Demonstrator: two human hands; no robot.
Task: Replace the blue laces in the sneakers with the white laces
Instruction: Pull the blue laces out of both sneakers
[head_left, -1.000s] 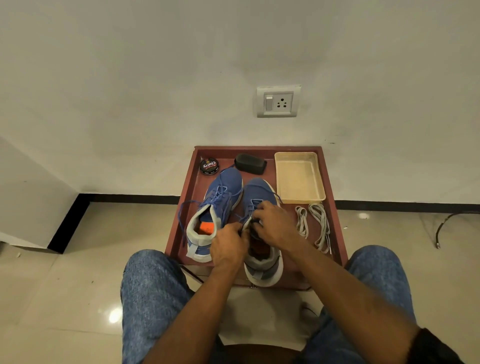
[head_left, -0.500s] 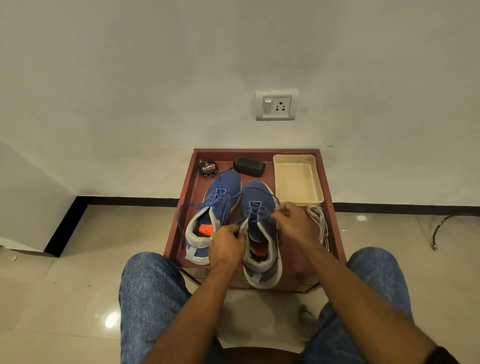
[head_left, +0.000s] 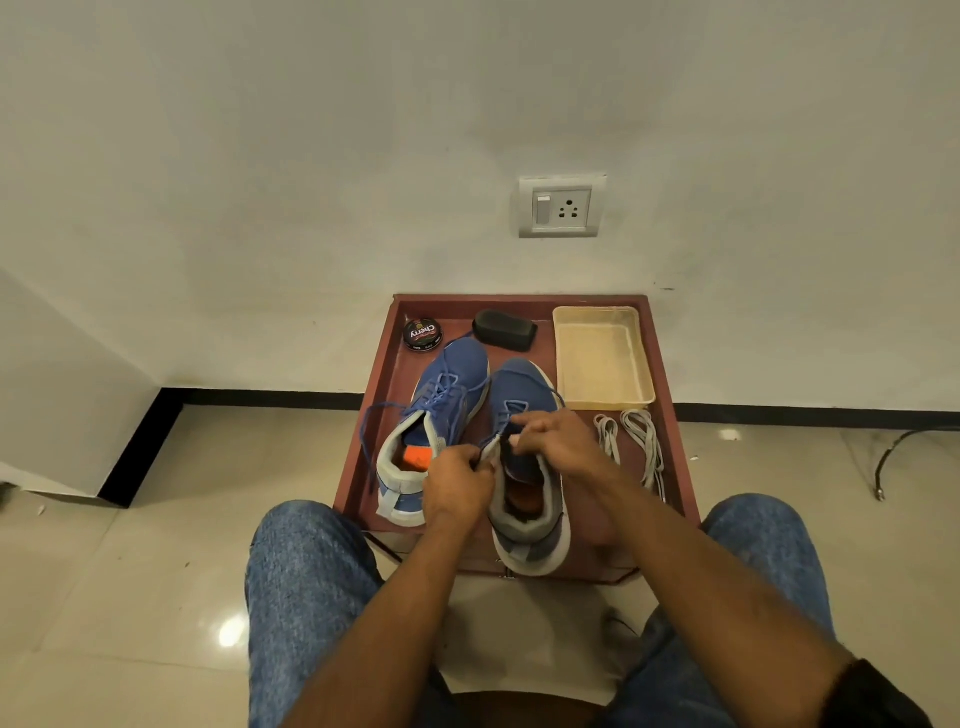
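Observation:
Two blue sneakers stand side by side on a reddish-brown tray. The left sneaker has loose blue laces trailing off to its left. My left hand grips the left collar edge of the right sneaker. My right hand pinches the blue lace over that sneaker's tongue. Two white laces lie bundled on the tray, right of my right hand.
At the tray's back sit a round black polish tin, a black brush and an empty cream plastic basket. A wall with a socket rises behind. My knees in jeans flank the tray's near edge. A black cable lies on the floor right.
My right hand pulled out to the right half a second ago and has come back over the right sneaker's tongue. My left hand has stayed on the collar.

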